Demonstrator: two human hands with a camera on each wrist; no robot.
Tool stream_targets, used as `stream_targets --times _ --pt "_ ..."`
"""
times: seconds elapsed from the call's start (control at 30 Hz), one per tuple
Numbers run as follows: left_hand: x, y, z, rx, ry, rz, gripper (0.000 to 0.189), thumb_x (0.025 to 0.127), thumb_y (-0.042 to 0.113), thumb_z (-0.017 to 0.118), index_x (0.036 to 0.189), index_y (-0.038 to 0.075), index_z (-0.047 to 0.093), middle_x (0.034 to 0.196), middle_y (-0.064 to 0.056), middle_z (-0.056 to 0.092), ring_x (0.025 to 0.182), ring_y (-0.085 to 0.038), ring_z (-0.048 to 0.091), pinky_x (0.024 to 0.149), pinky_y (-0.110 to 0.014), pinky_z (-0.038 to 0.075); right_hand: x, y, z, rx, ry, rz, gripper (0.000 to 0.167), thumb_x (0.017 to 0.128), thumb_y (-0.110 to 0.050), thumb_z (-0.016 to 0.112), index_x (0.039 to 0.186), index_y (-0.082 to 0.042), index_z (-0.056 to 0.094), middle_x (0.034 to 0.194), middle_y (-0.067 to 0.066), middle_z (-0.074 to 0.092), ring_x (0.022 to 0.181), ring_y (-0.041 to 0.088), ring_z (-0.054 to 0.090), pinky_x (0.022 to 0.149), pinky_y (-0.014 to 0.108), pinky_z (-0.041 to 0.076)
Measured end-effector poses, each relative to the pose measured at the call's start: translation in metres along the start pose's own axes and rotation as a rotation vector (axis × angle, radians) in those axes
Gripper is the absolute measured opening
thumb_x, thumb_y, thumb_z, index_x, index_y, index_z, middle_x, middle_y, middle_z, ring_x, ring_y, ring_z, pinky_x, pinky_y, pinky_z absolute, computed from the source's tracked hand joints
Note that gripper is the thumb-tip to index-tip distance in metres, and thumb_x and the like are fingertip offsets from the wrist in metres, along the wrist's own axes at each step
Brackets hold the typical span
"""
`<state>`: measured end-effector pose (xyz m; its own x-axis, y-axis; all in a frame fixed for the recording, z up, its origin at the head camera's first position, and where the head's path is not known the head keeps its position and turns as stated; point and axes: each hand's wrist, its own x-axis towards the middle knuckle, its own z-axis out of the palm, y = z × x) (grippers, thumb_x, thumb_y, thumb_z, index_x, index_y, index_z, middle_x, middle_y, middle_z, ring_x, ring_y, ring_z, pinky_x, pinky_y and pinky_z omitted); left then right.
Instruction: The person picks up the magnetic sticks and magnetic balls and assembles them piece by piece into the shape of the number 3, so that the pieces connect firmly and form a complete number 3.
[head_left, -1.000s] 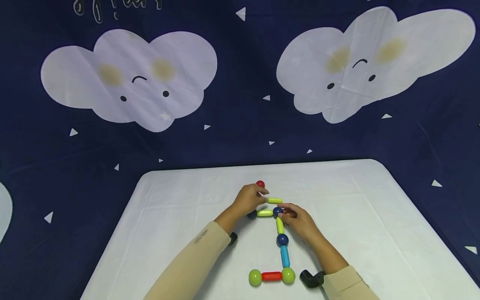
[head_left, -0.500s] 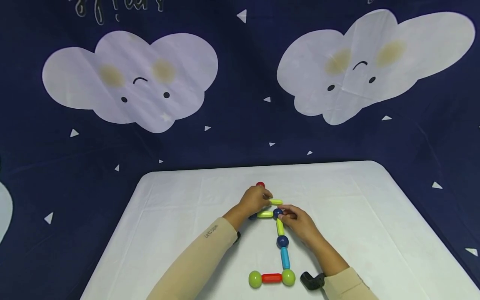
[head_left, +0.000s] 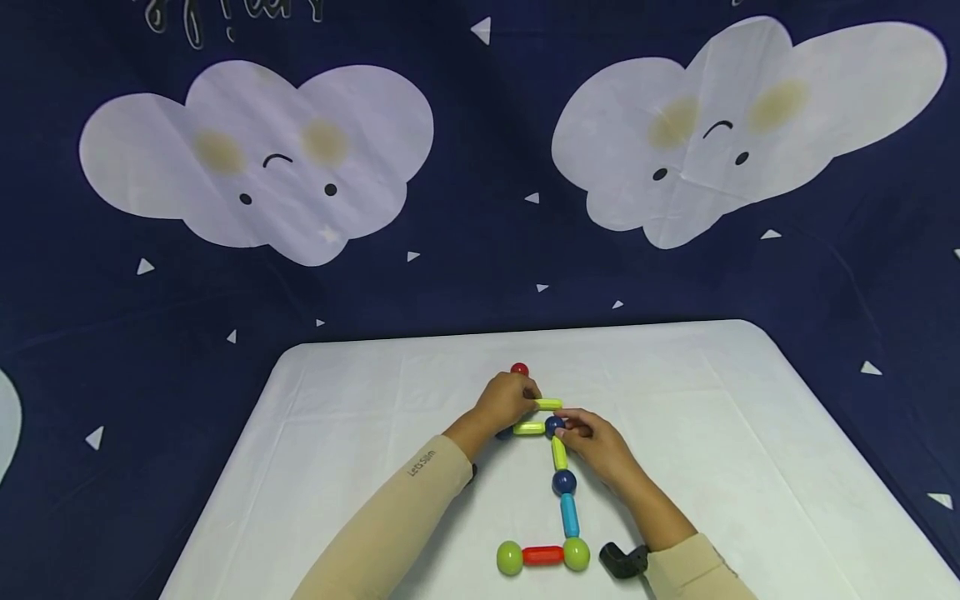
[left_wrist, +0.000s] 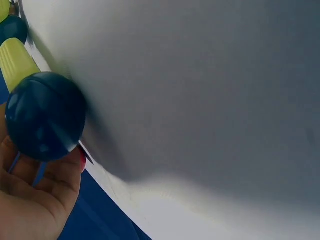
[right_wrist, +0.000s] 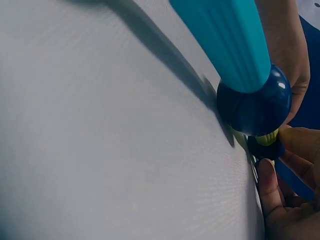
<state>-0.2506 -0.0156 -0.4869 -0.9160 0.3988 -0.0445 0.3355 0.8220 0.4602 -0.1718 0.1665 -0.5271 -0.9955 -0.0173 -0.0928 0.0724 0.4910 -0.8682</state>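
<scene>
My left hand (head_left: 504, 402) pinches the near end of a loose yellow-green rod (head_left: 550, 404) lying just behind the built shape. A dark blue ball (head_left: 555, 427) at the shape's corner is held between the fingers and thumb of my right hand (head_left: 602, 448). Another yellow-green rod (head_left: 529, 428) joins that corner to a dark blue ball (left_wrist: 46, 116), mostly hidden by my left wrist in the head view. From the corner, a yellow-green rod (head_left: 559, 454) runs toward me to a dark blue ball (head_left: 564, 482), then a light blue rod (head_left: 570, 516).
Nearest me, a red rod (head_left: 543, 556) links two green balls (head_left: 510, 557). A red ball (head_left: 519, 369) sits beyond my left hand. Black wrist gear (head_left: 623, 561) hangs by my right sleeve. The white table (head_left: 360, 392) ends at a dark blue cloud-print cloth (head_left: 480, 250).
My left hand has moved slightly right and closed further over the loose yellow-green rod, which has barely shifted. My right hand keeps its place on the blue ball.
</scene>
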Motion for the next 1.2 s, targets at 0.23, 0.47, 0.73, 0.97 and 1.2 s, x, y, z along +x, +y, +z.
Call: stream_targets --times 0.23,0.47,0.73,0.97,1.2 --pt "-0.004 -0.005 -0.005 -0.012 -0.008 -0.041 0.01 0.088 0.015 0.078 0.098 0.014 0.08 0.094 0.001 0.077 0.092 -0.014 0.068 0.089 -0.032 0.054 0.0 0.001 0.0 0.0 0.002 -0.006 0.031 0.096 -0.022 0.07 0.127 -0.017 0.069 0.113 0.008 0.068 0.1 0.017 0.061 0.085 0.029 0.048" --pt "-0.011 -0.019 -0.008 -0.055 -0.002 -0.091 0.01 0.087 0.014 0.078 0.097 0.016 0.079 0.098 0.001 0.077 0.097 -0.015 0.067 0.094 -0.035 0.053 -0.001 0.001 0.0 -0.013 0.001 -0.007 0.031 0.096 -0.022 0.069 0.127 -0.017 0.069 0.113 0.008 0.068 0.099 0.017 0.059 0.085 0.029 0.047" --pt "-0.025 -0.04 -0.014 -0.122 0.043 -0.093 0.006 0.087 0.01 0.077 0.091 0.014 0.079 0.089 0.001 0.075 0.088 -0.012 0.064 0.086 -0.033 0.053 0.001 0.002 0.001 -0.021 0.004 -0.004 0.032 0.096 -0.023 0.068 0.128 -0.019 0.069 0.113 0.007 0.068 0.1 0.018 0.06 0.085 0.03 0.047" --pt "-0.039 -0.052 -0.023 -0.139 0.055 -0.132 0.007 0.087 0.009 0.077 0.091 0.013 0.079 0.089 0.0 0.074 0.088 -0.015 0.064 0.087 -0.036 0.053 0.002 0.004 0.0 -0.029 0.007 0.0 0.031 0.097 -0.023 0.068 0.128 -0.02 0.069 0.113 0.006 0.068 0.101 0.018 0.059 0.086 0.031 0.047" --pt "-0.054 -0.062 -0.027 -0.158 0.082 -0.166 0.005 0.087 0.01 0.077 0.09 0.014 0.078 0.084 0.001 0.073 0.082 -0.013 0.062 0.083 -0.034 0.053 0.003 0.004 0.001 -0.031 0.004 0.005 0.032 0.097 -0.023 0.067 0.129 -0.019 0.068 0.113 0.006 0.068 0.099 0.018 0.059 0.084 0.03 0.047"
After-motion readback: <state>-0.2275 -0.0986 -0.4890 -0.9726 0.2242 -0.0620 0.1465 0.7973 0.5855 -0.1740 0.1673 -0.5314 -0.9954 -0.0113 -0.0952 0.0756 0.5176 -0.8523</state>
